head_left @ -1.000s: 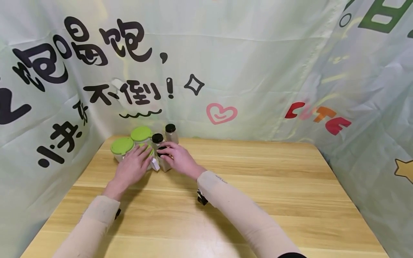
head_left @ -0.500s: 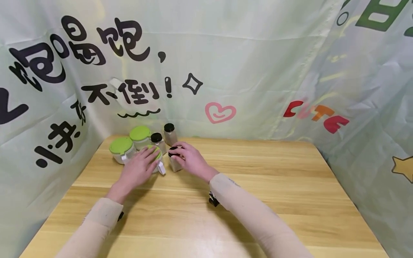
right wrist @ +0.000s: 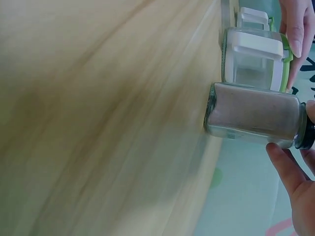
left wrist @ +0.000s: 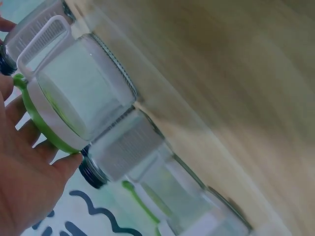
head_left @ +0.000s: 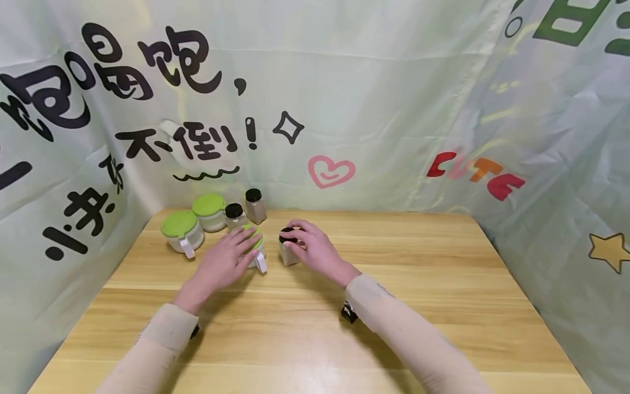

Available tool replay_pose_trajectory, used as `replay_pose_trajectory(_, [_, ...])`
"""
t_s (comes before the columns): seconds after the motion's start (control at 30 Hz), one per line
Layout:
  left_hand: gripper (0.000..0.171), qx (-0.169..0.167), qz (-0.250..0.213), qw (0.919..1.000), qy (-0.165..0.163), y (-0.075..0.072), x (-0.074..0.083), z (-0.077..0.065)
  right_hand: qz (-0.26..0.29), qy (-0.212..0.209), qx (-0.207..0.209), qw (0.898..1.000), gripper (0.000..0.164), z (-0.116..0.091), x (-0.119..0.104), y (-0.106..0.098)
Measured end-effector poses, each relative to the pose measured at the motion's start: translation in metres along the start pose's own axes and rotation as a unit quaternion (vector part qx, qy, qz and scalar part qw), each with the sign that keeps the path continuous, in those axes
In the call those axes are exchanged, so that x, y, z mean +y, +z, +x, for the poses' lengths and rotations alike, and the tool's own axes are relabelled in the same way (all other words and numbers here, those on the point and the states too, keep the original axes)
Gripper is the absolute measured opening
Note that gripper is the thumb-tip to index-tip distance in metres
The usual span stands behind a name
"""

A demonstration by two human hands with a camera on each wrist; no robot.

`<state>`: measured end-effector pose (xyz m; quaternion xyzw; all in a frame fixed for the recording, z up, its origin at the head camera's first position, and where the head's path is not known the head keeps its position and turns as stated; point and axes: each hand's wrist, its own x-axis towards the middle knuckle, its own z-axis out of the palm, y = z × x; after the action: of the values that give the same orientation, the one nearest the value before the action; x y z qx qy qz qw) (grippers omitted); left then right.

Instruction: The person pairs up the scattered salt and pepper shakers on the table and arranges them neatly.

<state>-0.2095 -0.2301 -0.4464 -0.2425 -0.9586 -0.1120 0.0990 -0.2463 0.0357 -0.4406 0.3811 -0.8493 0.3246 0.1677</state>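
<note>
Left hand (head_left: pixel 223 264) lies flat on the green-lidded clear jar (left wrist: pixel 81 93); at its 3 o'clock, right hand (head_left: pixel 315 249) grasps the black-capped glass spice bottle (right wrist: pixel 253 115).

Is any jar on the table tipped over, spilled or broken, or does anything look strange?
Nothing stands out. The left hand rests on the green-lidded jar and the right hand grips the black-capped bottle; both stand upright on the table. No spill or crack shows.

Clear glossy glass spice jar (right wrist: pixel 253 115) with black plastic cap stands on smooth matt wood table (head_left: pixel 418 284).
</note>
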Motion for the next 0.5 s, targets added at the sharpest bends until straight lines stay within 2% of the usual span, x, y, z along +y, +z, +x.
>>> replay_pose_trajectory(0.2, [0.052,-0.015,-0.016,0.9995,0.021,0.002,0.016,0.008,-0.005,-0.002,0.016,1.000,0.027,-0.012,0.005,-0.011])
replay_pose_trajectory(0.5, [0.051,-0.009,-0.018,0.9983,0.055,0.012,0.040,0.021,0.025,0.043,0.016,0.999,0.027,-0.035,0.011,-0.033])
